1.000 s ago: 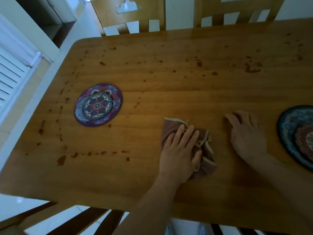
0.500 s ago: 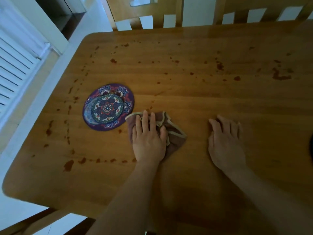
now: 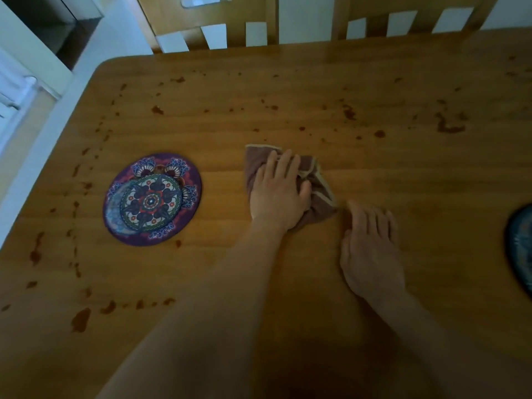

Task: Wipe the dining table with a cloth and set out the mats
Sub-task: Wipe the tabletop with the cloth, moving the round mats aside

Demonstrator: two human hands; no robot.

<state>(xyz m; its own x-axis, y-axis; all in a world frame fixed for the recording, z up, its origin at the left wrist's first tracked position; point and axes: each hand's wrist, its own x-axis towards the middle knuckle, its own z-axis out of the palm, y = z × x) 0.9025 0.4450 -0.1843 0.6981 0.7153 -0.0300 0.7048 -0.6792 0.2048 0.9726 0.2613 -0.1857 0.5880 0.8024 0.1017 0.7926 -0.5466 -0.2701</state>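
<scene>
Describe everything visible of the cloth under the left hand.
The cloth is soft brownish-mauve fabric with a pale cream hem, crumpled into folds, not spread flat. It lies on the wooden table, right of the round purple mat and apart from it. The left hand presses on its middle, fingers fairly straight, hiding much of it; corners stick out beyond the hand. The right hand rests close beside its lower right corner.
</scene>
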